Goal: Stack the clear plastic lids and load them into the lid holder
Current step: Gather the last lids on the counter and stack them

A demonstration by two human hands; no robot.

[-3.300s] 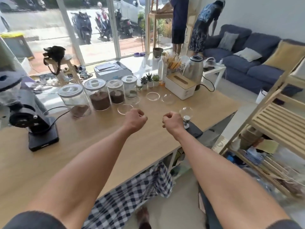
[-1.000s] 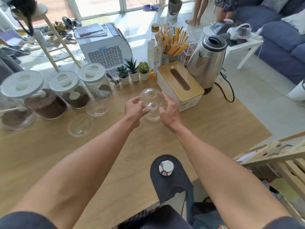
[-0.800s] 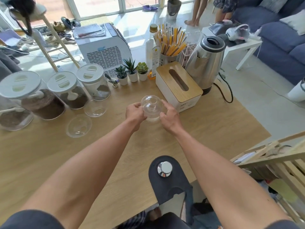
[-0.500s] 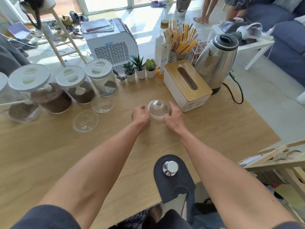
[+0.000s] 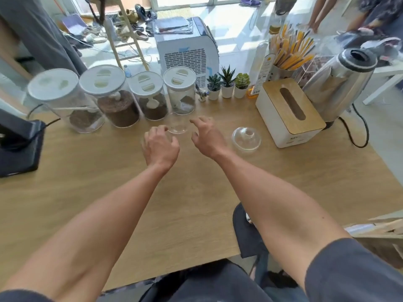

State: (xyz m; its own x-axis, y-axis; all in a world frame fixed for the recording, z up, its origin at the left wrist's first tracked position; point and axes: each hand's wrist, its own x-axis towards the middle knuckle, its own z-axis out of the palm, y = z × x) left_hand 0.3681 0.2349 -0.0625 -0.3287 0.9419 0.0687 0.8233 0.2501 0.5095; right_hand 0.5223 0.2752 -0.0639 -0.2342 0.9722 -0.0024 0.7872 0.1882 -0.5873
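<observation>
Lid [image 5: 177,128] seemingly between open hands

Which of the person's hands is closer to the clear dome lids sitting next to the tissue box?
The right hand. It hovers just left of the stacked dome lids, not touching them. The left hand is farther left, beyond the right hand.

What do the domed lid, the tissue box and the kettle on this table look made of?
Domed lid: clear, glossy thin plastic by the look; the table shows through it. Tissue box: white matte body with a light wood-look top, possibly bamboo or veneer. Kettle: brushed, shiny metal, likely stainless steel, with a dark rim.
</observation>
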